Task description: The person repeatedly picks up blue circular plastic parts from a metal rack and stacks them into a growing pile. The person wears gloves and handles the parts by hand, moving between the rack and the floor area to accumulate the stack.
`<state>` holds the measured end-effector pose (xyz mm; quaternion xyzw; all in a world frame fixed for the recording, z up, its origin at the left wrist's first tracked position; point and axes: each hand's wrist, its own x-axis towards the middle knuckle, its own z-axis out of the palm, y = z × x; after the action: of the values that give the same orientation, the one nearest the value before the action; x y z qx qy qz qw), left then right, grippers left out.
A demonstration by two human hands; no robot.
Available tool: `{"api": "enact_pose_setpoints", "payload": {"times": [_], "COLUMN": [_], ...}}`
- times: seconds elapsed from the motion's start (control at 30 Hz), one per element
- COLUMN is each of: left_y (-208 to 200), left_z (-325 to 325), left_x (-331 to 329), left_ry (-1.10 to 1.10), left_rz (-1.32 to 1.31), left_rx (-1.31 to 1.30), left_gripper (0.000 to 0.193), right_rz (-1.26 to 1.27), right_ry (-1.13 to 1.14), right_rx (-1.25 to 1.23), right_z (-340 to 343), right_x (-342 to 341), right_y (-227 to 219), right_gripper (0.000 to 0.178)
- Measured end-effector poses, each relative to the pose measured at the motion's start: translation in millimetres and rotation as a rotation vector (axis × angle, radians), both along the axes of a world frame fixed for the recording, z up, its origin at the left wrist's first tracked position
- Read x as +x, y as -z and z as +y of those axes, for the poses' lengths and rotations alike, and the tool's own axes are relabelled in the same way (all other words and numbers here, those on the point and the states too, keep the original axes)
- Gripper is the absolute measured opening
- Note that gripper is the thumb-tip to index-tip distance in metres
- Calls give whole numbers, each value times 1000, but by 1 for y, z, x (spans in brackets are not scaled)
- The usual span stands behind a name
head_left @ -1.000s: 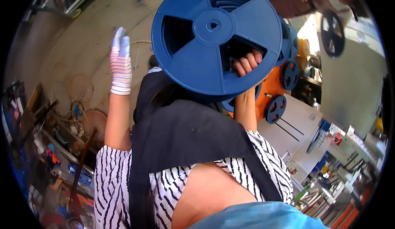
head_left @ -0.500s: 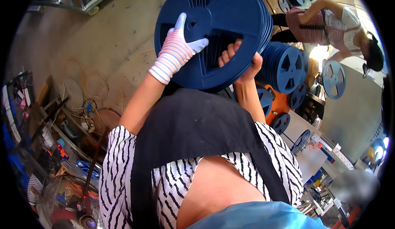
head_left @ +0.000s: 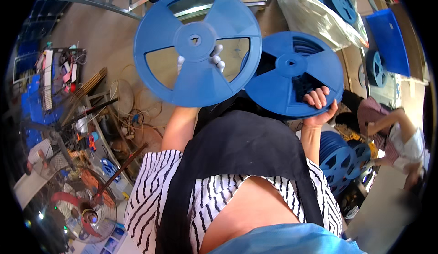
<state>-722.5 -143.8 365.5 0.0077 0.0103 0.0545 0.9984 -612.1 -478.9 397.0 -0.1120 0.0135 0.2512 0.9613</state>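
A blue plastic reel (head_left: 248, 23) with open windows faces me at the upper middle. My left hand (head_left: 218, 59), in a striped glove with pale fingertips, grips it from behind; the fingertips show through two windows, and the palm is hidden by the reel. Just right of it, a stack of similar blue reels (head_left: 273, 92) is held against my black apron (head_left: 242, 144). My bare right hand (head_left: 322, 104) clasps the stack at its lower right, fingers hooked into a window and thumb at the outer rim. The single reel partly overlaps the stack's left edge.
A metal frame rack (head_left: 86, 2) runs along the top. At the upper right lies a clear plastic bag (head_left: 296, 7) with reels. More reels (head_left: 335, 160) and another person (head_left: 392, 126) are at the right. A standing fan (head_left: 86, 208) occupies the lower left.
One reel is now apart from the stack, in my left hand to the left. The stack has shifted right with my right hand, and the whole view has turned.
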Motion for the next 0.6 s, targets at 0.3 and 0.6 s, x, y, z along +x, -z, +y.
{"api": "enact_pose_setpoints", "payload": {"times": [0.3, 0.6], "left_y": [5, 20], "left_z": [-13, 41], "left_x": [126, 208], "left_ry": [28, 214], "left_rz": [-57, -88], "left_rx": [152, 153], "left_gripper": [74, 82], "right_rz": [-178, -192], "right_ry": [-14, 140], "right_rx": [38, 256], "right_z": [-21, -29], "right_x": [131, 163], "right_y": [8, 32], "right_gripper": [29, 34]}}
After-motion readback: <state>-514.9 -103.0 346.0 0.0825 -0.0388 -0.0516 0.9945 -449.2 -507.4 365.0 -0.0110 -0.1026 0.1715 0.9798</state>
